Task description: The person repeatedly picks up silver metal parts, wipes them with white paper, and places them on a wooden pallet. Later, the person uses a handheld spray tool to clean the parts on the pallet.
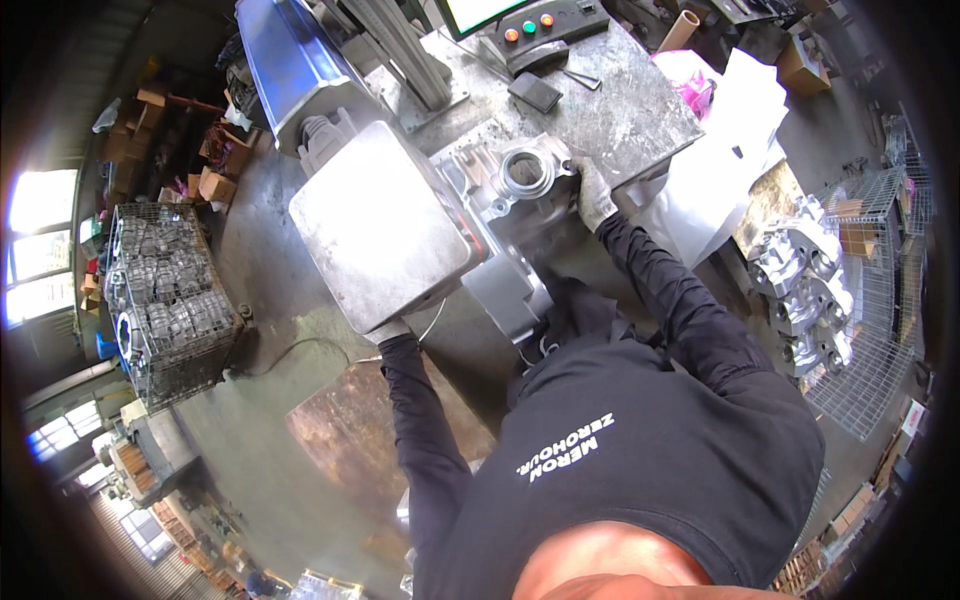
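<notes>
Just left of right hand (pixel 594 192), metal casting (pixel 497 180), edge gripped; left hand (pixel 392 331) mostly hidden, grip unclear.

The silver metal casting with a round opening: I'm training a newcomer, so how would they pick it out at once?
Find the scuffed grey metal worktable at top centre. At its near edge, between the pale, flat, rectangular panel and the gloved right hand, is the silver metal casting. Unlike that smooth panel, it has a thick round ring on top.
</notes>
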A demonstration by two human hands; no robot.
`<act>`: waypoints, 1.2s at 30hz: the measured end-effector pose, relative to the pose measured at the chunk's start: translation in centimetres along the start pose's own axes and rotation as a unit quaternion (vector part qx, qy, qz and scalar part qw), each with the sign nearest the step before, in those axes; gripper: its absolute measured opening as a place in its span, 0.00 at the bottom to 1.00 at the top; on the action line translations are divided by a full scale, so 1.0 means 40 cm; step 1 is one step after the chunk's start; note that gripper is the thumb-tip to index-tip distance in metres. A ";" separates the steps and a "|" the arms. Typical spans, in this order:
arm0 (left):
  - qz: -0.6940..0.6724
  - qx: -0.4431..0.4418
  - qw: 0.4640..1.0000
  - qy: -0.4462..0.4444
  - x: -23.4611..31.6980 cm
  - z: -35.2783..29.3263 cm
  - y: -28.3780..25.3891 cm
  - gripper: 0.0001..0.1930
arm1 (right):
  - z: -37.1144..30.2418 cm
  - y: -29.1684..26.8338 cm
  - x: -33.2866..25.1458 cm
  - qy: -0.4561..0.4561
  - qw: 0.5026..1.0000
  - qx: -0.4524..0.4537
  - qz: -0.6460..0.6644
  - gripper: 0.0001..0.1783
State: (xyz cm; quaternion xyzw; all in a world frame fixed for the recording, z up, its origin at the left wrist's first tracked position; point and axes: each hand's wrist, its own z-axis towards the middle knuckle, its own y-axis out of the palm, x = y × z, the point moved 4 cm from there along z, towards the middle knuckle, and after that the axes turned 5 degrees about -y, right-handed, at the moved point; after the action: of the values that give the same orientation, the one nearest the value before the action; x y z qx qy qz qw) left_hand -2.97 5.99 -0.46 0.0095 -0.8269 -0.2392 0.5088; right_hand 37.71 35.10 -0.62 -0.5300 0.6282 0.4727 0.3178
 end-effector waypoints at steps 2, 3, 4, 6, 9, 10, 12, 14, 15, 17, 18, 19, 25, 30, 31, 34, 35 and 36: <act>0.000 -0.003 1.000 -0.020 -0.020 0.011 -0.027 0.20 | 0.005 -0.011 0.015 -0.036 0.999 -0.002 -0.023 0.17; -0.009 -0.011 0.999 -0.033 -0.027 0.017 -0.037 0.20 | 0.003 -0.013 0.020 -0.055 0.998 -0.002 -0.035 0.17; -0.020 -0.019 0.999 -0.044 -0.031 0.022 -0.043 0.21 | -0.001 -0.017 0.021 -0.068 0.996 -0.005 -0.051 0.17; -0.040 0.010 0.997 -0.069 -0.033 0.022 -0.055 0.20 | -0.012 -0.016 0.006 -0.116 0.989 -0.009 -0.094 0.18; 0.053 0.018 0.995 -0.083 -0.017 0.006 -0.037 0.23 | -0.025 -0.022 -0.028 -0.072 0.981 -0.023 -0.180 0.21; 0.002 0.025 0.994 -0.106 -0.014 0.000 -0.026 0.26 | -0.026 -0.020 -0.043 -0.047 0.985 -0.075 -0.150 0.22; -0.009 0.032 0.994 -0.103 0.001 -0.014 -0.004 0.26 | -0.012 -0.027 -0.079 0.025 0.989 -0.146 -0.010 0.23; -0.018 0.016 0.995 -0.095 0.009 -0.022 0.016 0.26 | 0.009 -0.071 -0.138 -0.046 0.986 -0.159 0.037 0.26; -0.005 0.018 0.996 -0.084 0.012 -0.023 0.020 0.25 | 0.020 -0.111 -0.162 -0.076 0.990 -0.108 0.038 0.30; 0.013 0.030 0.997 -0.064 0.012 -0.022 0.016 0.25 | 0.033 -0.144 -0.167 -0.130 0.962 -0.083 -0.226 0.31; 0.008 0.019 0.997 -0.068 0.008 -0.018 0.014 0.24 | 0.032 -0.149 -0.150 -0.124 0.885 -0.120 -0.433 0.34; -0.001 0.013 0.997 -0.074 0.003 -0.014 0.011 0.24 | 0.032 -0.137 -0.128 -0.133 0.828 -0.171 -0.517 0.33; -0.013 0.012 0.996 -0.083 -0.004 0.011 -0.009 0.22 | 0.044 -0.034 -0.018 -0.082 0.758 -0.169 -0.625 0.35; 0.007 0.003 0.997 -0.077 0.014 0.000 0.010 0.24 | 0.036 -0.034 -0.008 -0.095 0.766 -0.130 -0.622 0.28; 0.025 0.039 0.996 -0.079 0.017 -0.007 0.007 0.25 | 0.038 -0.036 -0.003 -0.106 0.770 -0.133 -0.615 0.27; 0.038 0.067 0.995 -0.061 0.025 -0.023 0.016 0.28 | 0.055 -0.045 0.029 -0.110 0.782 -0.113 -0.603 0.25; 0.031 0.068 0.995 -0.068 0.024 -0.026 0.018 0.28 | 0.064 -0.044 0.041 -0.122 0.791 -0.111 -0.590 0.25; 0.017 0.066 0.995 -0.075 0.019 -0.029 0.020 0.29 | 0.072 -0.044 0.051 -0.136 0.798 -0.108 -0.577 0.25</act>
State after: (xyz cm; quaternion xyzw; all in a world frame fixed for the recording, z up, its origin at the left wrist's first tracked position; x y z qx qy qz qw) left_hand -2.18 6.05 0.95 0.0117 -0.8767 -0.1753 0.4478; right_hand 38.63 37.05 -3.94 -0.7554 0.1013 0.3339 0.5546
